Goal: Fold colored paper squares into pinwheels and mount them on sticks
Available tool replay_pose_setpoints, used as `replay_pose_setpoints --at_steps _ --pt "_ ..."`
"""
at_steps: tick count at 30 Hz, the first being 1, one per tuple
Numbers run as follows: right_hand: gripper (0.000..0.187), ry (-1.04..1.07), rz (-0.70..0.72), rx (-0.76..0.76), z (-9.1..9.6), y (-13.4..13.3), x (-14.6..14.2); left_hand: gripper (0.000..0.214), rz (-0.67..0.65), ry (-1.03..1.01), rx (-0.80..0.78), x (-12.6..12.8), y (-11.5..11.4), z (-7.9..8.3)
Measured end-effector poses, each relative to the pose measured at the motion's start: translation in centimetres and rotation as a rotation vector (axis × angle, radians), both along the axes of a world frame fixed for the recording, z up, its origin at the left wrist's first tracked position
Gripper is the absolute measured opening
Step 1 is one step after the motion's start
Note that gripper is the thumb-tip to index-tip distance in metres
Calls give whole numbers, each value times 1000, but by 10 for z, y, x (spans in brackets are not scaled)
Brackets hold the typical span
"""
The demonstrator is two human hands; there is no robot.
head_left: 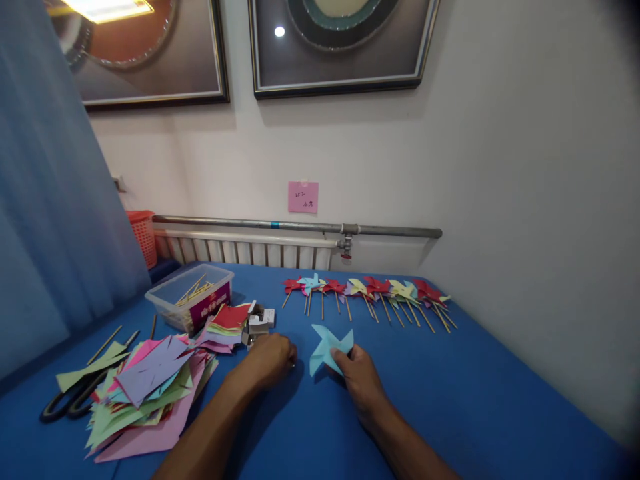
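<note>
My right hand [364,383] pinches a light blue paper pinwheel [327,352] at its centre, thumb on top, holding it over the blue table. No stick shows on this pinwheel. Left of it, my left hand [273,360] is closed with its fingers curled; whatever its fingertips hold is too small or hidden to name. Just behind that hand lie small open cardboard boxes [260,320], whose contents I cannot make out. A stack of small coloured paper sheets [227,327] rests beside the boxes.
Finished pinwheels on sticks [377,287] lie in a row at the back. A clear plastic tub [190,297] holds wooden sticks. Cut coloured papers [150,387] are piled at left, partly over black-handled scissors [75,400]. A blue curtain [65,200] hangs left; a radiator [250,250] stands behind.
</note>
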State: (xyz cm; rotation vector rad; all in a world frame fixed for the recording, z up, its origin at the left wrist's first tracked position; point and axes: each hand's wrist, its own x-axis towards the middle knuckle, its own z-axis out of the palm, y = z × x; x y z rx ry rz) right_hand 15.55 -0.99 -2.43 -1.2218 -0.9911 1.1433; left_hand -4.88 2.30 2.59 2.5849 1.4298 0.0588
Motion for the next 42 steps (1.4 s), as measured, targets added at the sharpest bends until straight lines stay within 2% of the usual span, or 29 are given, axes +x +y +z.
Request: replay_pose_setpoints --at_steps 7,16,27,30,33,36,39,42 --pt "37 -5 4 4 -1 -1 0 25 7 54 28 2 1 -1" --pt "32 9 2 12 3 -2 -1 30 49 111 124 10 0 -10" --pt "34 -29 5 28 -1 0 1 22 64 3 91 12 -2 -10" --pt "36 -62 0 39 3 -2 1 19 89 -149 72 9 0 -7" --pt "33 -160 -42 92 8 -4 1 17 102 -463 -26 12 -3 -1" --pt "34 -235 -57 144 10 -5 0 12 58 -704 -86 22 -10 2" --pt "35 -268 -51 168 10 -7 -2 11 -1 -789 -42 33 -17 0" --pt "35 -287 -37 167 8 -7 -3 13 -3 -786 11 38 -20 -2"
